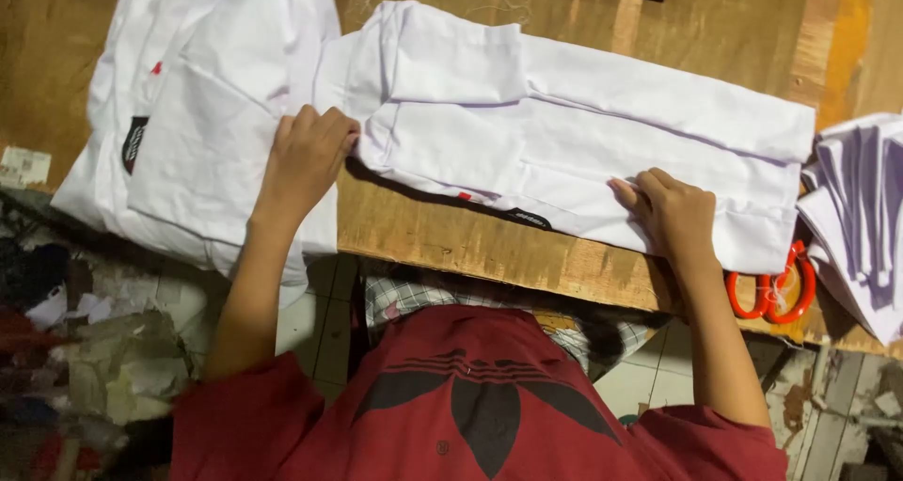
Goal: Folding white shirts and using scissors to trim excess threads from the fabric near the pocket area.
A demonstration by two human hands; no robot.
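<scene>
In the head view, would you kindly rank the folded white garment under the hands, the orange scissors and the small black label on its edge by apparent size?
1. Folded white garment
2. Orange scissors
3. Black label

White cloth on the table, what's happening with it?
A person in a red shirt is pressing both hands on a folded white garment lying on a wooden table. The left hand rests at its left end, the right hand flat near its right end. A stack of white garments sits to the left, orange scissors to the right.
</scene>
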